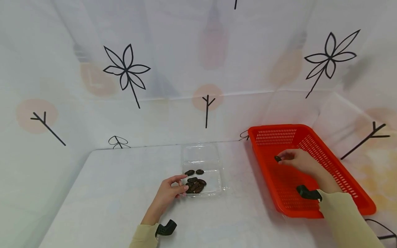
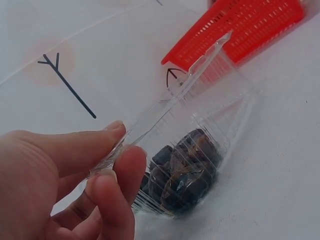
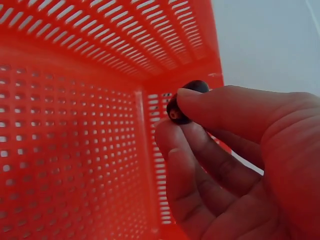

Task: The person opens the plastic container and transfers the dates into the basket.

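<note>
My left hand (image 1: pixel 169 188) pinches the left rim of a clear plastic clamshell box (image 1: pixel 214 182) between thumb and fingers. Its hinged lid (image 1: pixel 200 152) lies folded back, away from me. Several dark brown dates (image 1: pixel 198 185) are piled in the box's near left part, with two more behind them. Through the ribbed wall the dates (image 2: pixel 187 170) also show in the left wrist view. Over the red plastic basket (image 1: pixel 279 203), my right hand (image 1: pixel 299 161) holds a single date (image 3: pixel 192 87) between thumb and fingertips. A pale stem scar is visible on its end.
The basket, with slotted walls and a perforated floor, stands on the right of the white-covered table (image 1: pixel 124 193). A white cloth (image 1: pixel 173 69) printed with black plant drawings hangs behind. Black wrist-camera mounts (image 1: pixel 166 228) sit at both sleeves.
</note>
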Demonstrator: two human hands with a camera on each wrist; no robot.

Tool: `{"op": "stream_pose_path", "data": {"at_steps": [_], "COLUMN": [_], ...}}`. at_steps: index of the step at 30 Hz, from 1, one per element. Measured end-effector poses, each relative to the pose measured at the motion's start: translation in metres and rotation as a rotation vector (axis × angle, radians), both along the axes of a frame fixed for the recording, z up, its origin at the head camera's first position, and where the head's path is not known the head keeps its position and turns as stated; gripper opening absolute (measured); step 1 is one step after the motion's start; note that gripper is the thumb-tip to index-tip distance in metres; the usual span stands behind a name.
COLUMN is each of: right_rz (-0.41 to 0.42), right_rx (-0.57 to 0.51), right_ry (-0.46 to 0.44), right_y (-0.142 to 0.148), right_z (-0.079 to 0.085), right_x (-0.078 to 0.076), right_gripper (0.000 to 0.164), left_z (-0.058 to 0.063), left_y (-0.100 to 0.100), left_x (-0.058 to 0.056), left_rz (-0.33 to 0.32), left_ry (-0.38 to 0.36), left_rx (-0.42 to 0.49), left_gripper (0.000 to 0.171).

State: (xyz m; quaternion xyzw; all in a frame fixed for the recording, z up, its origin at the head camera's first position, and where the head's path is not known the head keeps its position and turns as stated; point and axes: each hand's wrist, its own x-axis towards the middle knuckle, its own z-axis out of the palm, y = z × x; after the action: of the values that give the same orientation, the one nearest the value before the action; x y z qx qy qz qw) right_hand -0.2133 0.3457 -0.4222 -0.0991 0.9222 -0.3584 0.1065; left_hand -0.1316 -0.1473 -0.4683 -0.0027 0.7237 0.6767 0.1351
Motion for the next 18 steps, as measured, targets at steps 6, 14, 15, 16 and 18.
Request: {"op": "stream_pose_path", "data": {"at_steps": [6,14,15,16,18], "right_rz": [-0.007,-0.007,-0.006,-0.007,-0.01], "right_rx": [-0.023,-0.038,-0.037,-0.035,-0.041], "right_ry": [-0.017,-0.02,-0.018,-0.018,-0.021], "right_y": [0.0018,0.0014,0.0014,0.0016,0.0019], "right_z": [-0.0013,-0.0032,-0.0032,-0.0032,-0.0032], "right_x": [0.0004,0.0018,0.0019,0.0018,0.0017], "right_gripper": [0.031,0.033,0.034,0.035,0.037], "left_z": [-0.0017,-0.0002,-0.0006,-0.0013,-0.0027], "left_y": [0.0001,0.0005,0.0006,0.0006,0.001], "left_x": [-0.0007,0.0001,-0.0001,-0.0004,-0.0011], "left_rz": [-0.003,0.001,0.001,0.002,0.005], "left_ry": [0.001,-0.008,-0.007,-0.008,-0.006], "left_rx": [-0.005,-0.01,-0.011,-0.011,-0.013], "left_gripper": [0.048,0.047,0.047,0.047,0.046]}}
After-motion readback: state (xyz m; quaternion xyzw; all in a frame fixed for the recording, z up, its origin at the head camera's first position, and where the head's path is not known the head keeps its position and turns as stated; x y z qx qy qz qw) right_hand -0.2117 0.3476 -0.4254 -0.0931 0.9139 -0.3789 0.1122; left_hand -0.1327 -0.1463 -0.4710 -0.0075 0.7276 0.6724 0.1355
